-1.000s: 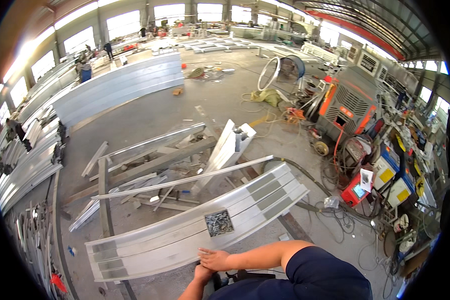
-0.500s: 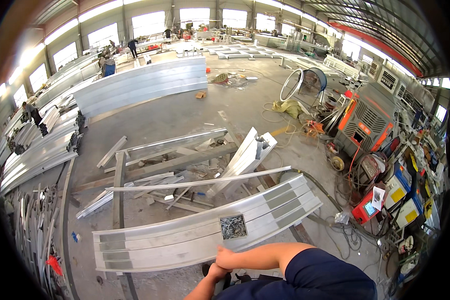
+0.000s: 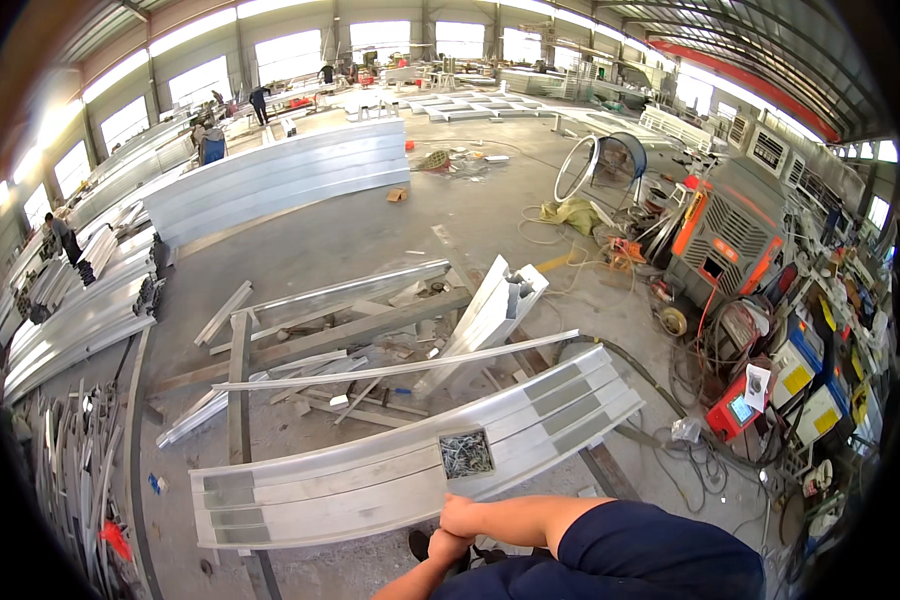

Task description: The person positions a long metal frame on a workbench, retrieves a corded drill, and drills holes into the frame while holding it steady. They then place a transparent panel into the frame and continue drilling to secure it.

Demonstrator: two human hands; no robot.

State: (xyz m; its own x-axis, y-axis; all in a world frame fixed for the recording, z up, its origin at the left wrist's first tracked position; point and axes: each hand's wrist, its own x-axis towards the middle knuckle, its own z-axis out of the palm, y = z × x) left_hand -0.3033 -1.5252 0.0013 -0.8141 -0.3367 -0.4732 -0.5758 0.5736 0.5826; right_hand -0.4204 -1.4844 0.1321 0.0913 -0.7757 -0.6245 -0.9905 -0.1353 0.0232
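Observation:
My right hand (image 3: 459,515) is curled closed at the near edge of a long ribbed metal panel (image 3: 350,478). Just below it, close against it, my left hand (image 3: 448,547) is closed too. Whatever the two hands hold, if anything, is hidden by the fingers. On the panel, right beyond my hands, sits a square tray (image 3: 491,462) filled with loose screws or similar small metal fasteners (image 3: 465,454). Darker grey patches mark both ends of the panel.
Beyond the panel lie a thin metal strip (image 3: 400,373), upright-leaning white profiles (image 3: 482,325) and floor offcuts. An orange-grey machine (image 3: 727,240), red welding unit (image 3: 735,405) and cables stand right. Stacked profiles (image 3: 80,325) lie left. Distant people (image 3: 260,104) stand at the back.
The view has shifted slightly, and my hands appear a little farther right and lower against the panel's near edge. They stay closed together; the tray has not moved on the panel.

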